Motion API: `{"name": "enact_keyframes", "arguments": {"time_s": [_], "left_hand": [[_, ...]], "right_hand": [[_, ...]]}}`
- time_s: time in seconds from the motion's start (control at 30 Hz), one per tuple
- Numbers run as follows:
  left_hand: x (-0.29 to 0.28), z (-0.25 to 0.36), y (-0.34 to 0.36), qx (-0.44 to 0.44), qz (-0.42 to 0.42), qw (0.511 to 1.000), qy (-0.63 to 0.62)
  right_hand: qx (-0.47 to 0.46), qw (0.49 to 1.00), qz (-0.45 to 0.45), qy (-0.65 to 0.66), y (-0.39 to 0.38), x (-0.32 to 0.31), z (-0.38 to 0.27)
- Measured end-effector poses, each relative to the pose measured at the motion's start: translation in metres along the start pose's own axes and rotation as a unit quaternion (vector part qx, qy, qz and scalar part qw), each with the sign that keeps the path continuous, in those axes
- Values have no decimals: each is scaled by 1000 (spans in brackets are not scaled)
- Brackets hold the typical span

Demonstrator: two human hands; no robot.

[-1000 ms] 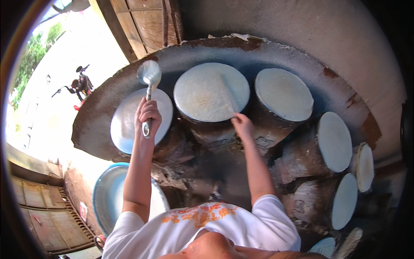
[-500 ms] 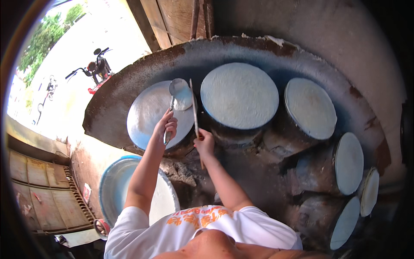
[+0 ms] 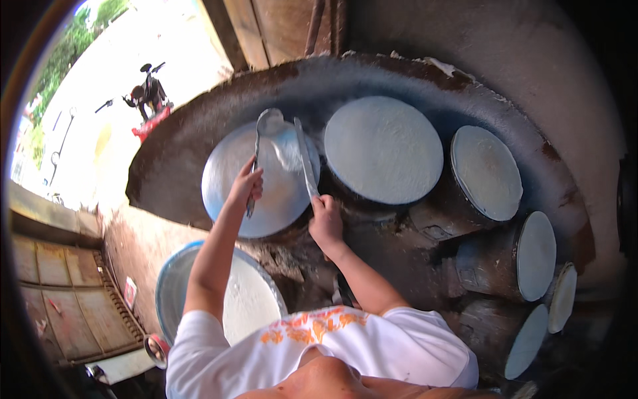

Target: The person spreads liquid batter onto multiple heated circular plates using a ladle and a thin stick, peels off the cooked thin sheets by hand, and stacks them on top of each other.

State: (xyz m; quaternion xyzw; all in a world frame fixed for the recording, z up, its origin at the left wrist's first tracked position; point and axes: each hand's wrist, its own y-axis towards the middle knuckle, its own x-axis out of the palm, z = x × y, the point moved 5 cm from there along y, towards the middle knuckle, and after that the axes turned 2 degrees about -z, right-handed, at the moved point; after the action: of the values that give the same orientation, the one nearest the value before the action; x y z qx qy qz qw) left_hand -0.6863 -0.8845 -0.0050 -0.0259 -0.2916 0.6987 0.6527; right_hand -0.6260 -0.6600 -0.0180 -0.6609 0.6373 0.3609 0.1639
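Observation:
My left hand (image 3: 247, 186) is closed around the handle of a metal ladle (image 3: 270, 122), whose bowl is at the far edge of the leftmost round griddle (image 3: 229, 176). A patch of white batter (image 3: 288, 154) lies on that griddle's right half, to the right of the ladle. My right hand (image 3: 325, 223) grips a long, flat spatula (image 3: 306, 158) near its lower end. The blade slants up past the batter's right side, over the griddle's right part. Whether the blade touches the surface, I cannot tell.
White-covered round griddles curve off to the right: a large one (image 3: 384, 149), a smaller one (image 3: 485, 173) and several beyond. A blue-rimmed tub (image 3: 166, 279) of white batter (image 3: 247, 302) stands near my left arm. A dark curved ledge (image 3: 166, 163) runs behind. Outside is a motorbike (image 3: 151, 96).
The ladle has moved left and away, toward the griddle's far rim, leaving the batter more exposed. The spatula leans more, and my right hand has shifted right. The whole view has turned slightly.

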Motion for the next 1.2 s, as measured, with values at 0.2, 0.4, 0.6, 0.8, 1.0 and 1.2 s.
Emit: {"name": "enact_keyframes", "arguments": {"time_s": [0.2, 0.4, 0.6, 0.8, 1.0, 1.2], "left_hand": [[-26, 19, -7, 34, 74, 992, 100], [-38, 0, -12, 78, 114, 965, 224], [-75, 12, -58, 71, 89, 986, -123], [-30, 18, -97, -2, -279, 711, -645], [-16, 15, -125, 61, -228, 746, -623], [-8, 20, -139, 204, -195, 765, -579]], "right_hand": [[-51, 997, 37, -35, 55, 18, -19], [-28, 1000, -2, -8, 34, 43, -24], [-46, 997, 16, -53, 43, 27, -10], [-82, 990, -78, -82, 83, 59, -46], [-116, 991, -29, -54, 77, 44, 19], [-146, 979, -143, -20, 112, 104, -14]]}}
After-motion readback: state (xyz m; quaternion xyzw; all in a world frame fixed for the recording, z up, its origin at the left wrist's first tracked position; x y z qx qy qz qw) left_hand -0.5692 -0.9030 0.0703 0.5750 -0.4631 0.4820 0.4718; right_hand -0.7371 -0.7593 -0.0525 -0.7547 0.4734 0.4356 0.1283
